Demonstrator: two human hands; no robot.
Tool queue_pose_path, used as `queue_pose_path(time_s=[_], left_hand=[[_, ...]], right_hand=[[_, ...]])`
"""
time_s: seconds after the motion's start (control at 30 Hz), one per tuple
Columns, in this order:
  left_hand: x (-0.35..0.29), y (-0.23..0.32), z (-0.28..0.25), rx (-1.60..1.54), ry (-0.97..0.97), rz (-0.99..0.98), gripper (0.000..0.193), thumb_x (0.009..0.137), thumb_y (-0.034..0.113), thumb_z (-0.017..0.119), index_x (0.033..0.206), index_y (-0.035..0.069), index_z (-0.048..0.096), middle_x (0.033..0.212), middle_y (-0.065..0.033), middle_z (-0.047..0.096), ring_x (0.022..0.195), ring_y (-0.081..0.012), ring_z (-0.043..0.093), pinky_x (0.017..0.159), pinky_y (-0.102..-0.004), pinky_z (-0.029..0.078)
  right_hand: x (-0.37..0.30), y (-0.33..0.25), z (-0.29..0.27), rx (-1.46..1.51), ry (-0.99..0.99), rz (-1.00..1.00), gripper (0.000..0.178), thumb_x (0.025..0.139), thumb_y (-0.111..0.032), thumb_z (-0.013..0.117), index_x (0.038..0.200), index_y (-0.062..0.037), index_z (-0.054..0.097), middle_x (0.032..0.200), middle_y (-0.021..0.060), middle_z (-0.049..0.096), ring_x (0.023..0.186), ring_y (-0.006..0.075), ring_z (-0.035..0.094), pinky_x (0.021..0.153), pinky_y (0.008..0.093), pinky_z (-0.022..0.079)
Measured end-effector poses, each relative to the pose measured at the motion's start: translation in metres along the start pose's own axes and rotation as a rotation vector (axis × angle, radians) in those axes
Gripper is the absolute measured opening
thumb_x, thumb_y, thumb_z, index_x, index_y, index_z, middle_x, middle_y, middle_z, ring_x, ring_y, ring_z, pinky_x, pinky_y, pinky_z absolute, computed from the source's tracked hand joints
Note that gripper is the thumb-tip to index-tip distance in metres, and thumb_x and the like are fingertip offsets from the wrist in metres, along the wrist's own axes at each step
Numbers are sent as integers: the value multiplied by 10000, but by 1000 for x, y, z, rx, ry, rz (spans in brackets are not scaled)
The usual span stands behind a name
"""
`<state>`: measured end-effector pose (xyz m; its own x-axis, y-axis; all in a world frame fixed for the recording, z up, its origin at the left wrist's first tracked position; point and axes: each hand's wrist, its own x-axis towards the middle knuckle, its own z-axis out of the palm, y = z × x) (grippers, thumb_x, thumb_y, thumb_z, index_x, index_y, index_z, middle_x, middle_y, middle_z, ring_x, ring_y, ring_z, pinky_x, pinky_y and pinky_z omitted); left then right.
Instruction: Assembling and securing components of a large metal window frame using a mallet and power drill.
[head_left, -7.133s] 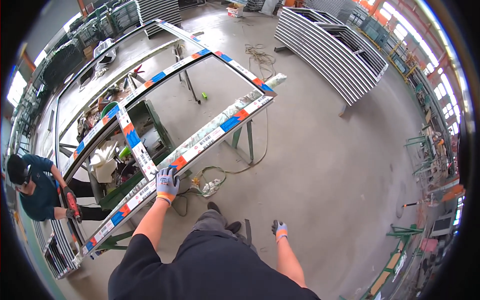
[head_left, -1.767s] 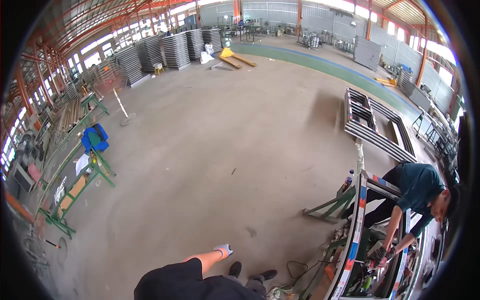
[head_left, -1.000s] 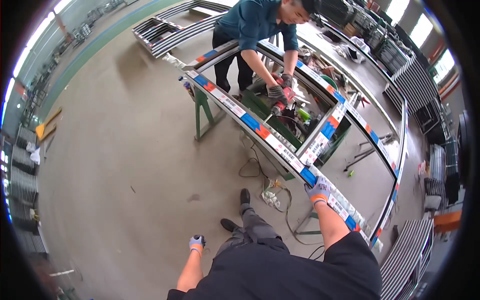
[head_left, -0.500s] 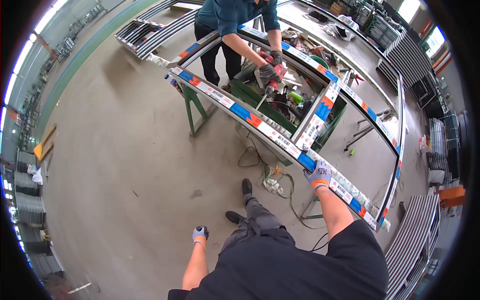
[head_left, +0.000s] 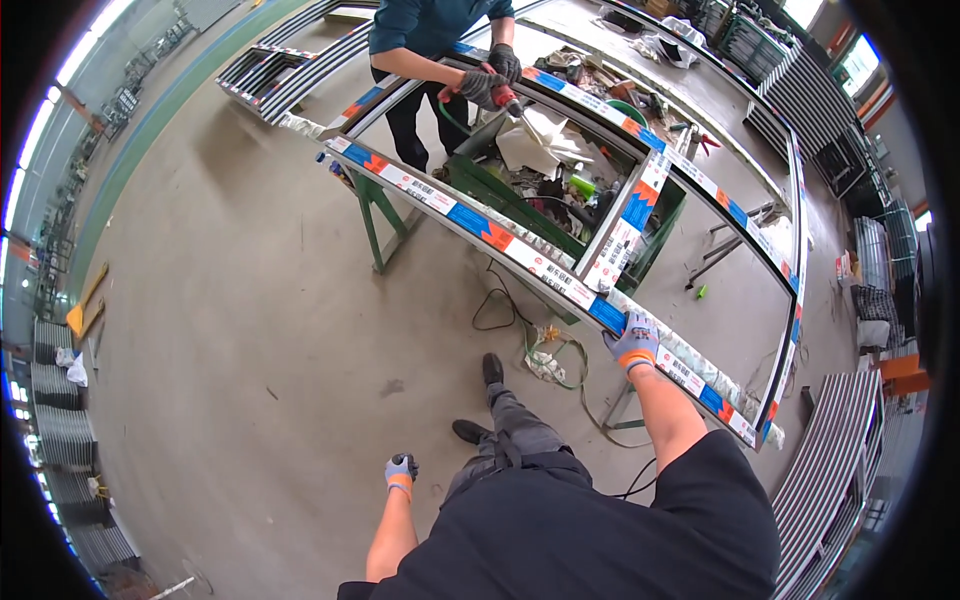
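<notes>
A large window frame (head_left: 520,262), its metal bars covered in blue, orange and white protective film, lies across green stands. My right hand (head_left: 634,340), in a grey-and-orange glove, is closed around the near bar, right of the crossbar (head_left: 628,215). My left hand (head_left: 401,467), gloved alike, hangs low beside my leg, away from the frame. Its fingers are curled in; whatever they hold, if anything, is hidden. Across the frame a co-worker in dark gloves holds a red power drill (head_left: 507,100) over the frame's left opening.
Under that opening stands a green bin (head_left: 470,185) full of scraps. A hose (head_left: 585,375) and cable loop over the floor near my feet. Stacked metal profiles (head_left: 825,480) lie at the right, with more frames (head_left: 290,70) at the far left.
The co-worker's drill has moved up and back, away from the near bar. Both of my hands stay nearly where they were, the right one still on the frame.
</notes>
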<state>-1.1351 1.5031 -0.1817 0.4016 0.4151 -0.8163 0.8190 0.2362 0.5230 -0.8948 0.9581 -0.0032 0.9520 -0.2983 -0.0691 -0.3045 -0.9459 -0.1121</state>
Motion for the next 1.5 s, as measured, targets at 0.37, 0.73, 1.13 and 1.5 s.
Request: queue_pose_path(time_s=[0.37, 0.73, 1.13, 1.5], left_hand=[[-4, -2, 3, 37, 44, -8, 103, 867, 149, 623, 925, 77, 669, 631, -83, 649, 426, -138, 534, 388, -273, 400], [3, 5, -7, 36, 10, -19, 92, 870, 142, 603, 926, 81, 644, 625, -90, 619, 419, -151, 524, 378, -280, 395], [20, 61, -18, 146, 84, -56, 70, 853, 131, 604, 889, 86, 642, 631, -105, 631, 406, -161, 524, 365, -288, 387], [39, 167, -4, 35, 125, 110, 90, 896, 194, 648, 910, 106, 634, 633, -85, 634, 431, -156, 546, 383, -283, 404]], right_hand=[[1, 2, 2, -48, 14, -13, 659, 739, -509, 721, 1186, -41, 597, 1143, 177, 613, 1119, 339, 561, 1015, 433, 401], [6, 1, -1, -54, -83, 13, 750, 756, -525, 706, 1295, -30, 543, 1215, 178, 605, 1182, 337, 546, 1058, 451, 380], [7, 1, -16, 140, -4, -21, 897, 621, -508, 824, 1324, -55, 500, 1271, 183, 534, 1193, 361, 500, 1032, 460, 390], [94, -132, -31, 146, -156, -294, 957, 679, -473, 799, 1376, 47, 400, 1305, 207, 493, 1240, 358, 452, 1093, 457, 331]])
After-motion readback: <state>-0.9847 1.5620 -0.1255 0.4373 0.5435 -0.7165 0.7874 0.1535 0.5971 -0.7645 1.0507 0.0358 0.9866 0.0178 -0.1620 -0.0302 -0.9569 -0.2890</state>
